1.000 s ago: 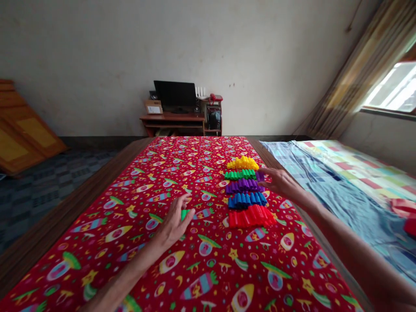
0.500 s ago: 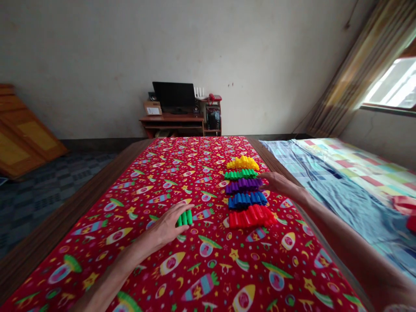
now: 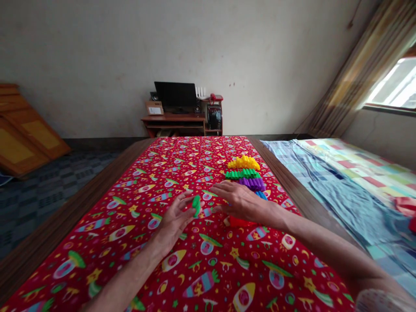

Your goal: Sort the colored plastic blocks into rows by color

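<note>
My left hand [image 3: 175, 219] is closed around some small green plastic pieces [image 3: 196, 206], gripped between thumb and fingertips above the red cloth. How many it holds I cannot tell. Just to its right, my right hand [image 3: 238, 200] hovers palm down, fingers stretched out to the left, with nothing visible in it. That hand hides much of the rows behind it. Still showing are a yellow row [image 3: 243, 163], a green row [image 3: 243, 174] and a purple row [image 3: 254, 184]. Only bits of a blue row [image 3: 261, 195] and a red row [image 3: 240, 222] can be seen.
The red cloth [image 3: 208, 260] with rocket prints covers a brown table [image 3: 274, 158]. On the right lies a bed with a checked cover [image 3: 357, 156] and blue fabric. A desk [image 3: 175, 117] with a monitor [image 3: 175, 94] stands by the far wall.
My right hand has moved left and nearer, from the ends of the rows to over the blue and red ones. The green pieces in my left hand have shifted right and turned.
</note>
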{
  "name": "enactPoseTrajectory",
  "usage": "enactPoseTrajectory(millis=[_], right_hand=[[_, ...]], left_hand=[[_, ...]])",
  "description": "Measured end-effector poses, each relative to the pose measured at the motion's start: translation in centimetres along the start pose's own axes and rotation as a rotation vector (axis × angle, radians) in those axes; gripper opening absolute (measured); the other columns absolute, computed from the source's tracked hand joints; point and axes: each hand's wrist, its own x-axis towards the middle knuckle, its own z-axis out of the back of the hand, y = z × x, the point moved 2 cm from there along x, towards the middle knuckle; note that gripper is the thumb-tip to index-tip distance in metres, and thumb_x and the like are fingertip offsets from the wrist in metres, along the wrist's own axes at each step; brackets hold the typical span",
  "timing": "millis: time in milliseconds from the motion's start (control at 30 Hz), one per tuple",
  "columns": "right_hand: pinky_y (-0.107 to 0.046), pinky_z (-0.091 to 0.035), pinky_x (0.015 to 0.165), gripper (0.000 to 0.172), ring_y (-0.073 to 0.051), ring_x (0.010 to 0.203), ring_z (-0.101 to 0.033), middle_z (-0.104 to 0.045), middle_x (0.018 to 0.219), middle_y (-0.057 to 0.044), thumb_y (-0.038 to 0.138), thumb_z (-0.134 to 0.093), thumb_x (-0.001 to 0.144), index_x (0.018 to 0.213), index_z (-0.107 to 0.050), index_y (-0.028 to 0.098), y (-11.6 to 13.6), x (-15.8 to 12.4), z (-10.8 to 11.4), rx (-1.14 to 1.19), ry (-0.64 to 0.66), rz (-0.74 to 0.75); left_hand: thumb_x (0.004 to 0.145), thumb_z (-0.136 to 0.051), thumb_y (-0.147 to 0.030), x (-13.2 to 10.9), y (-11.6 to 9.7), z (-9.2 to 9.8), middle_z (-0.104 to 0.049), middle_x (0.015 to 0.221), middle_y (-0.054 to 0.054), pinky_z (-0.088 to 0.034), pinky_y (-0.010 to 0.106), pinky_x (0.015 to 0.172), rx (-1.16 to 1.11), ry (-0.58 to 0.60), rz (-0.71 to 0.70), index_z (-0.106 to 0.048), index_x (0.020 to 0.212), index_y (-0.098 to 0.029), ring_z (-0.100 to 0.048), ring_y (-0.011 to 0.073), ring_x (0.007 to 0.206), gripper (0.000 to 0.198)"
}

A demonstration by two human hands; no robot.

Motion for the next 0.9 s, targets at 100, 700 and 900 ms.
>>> enactPoseTrajectory(millis=[100,700,900], right_hand=[[-0.033,-0.049,0.073,0.029,-0.021,0.088,-0.061,-0.064,0.100,-0.015,0.036,-0.049,0.096,0.111,-0.054,0.011,2.3,1.9,-1.7,-0.021,0.110,0.007],[-0.026,-0.047,0.075,0.038,-0.016,0.084,-0.063,-0.069,0.098,-0.009,0.015,-0.058,0.088,0.126,-0.055,0.014,0.3,2.2,-2.2,0.291,0.022,0.082],[-0.029,-0.047,0.081,0.028,-0.018,0.093,-0.061,-0.069,0.101,-0.010,0.015,-0.058,0.088,0.116,-0.063,0.015,-4.1,2.5,-0.8,0.038,-0.013,0.004]], left_hand=[[0.067,-0.078,-0.040,-0.6,0.3,-0.6,-0.059,0.126,0.004,-0.056,0.031,0.086,-0.068,0.018,0.005,-0.045,0.119,-0.028,-0.066,0.0209,0.104,0.063],[0.078,-0.073,-0.028,-1.5,1.1,-1.6,-0.063,0.129,0.005,-0.040,0.037,0.110,-0.279,0.179,0.017,-0.055,0.129,-0.026,-0.054,0.0246,0.126,0.054],[0.082,-0.067,-0.031,-0.7,1.5,-0.6,-0.060,0.132,0.011,-0.040,0.043,0.109,-0.112,0.114,-0.131,-0.049,0.133,-0.023,-0.053,0.0273,0.127,0.055]])
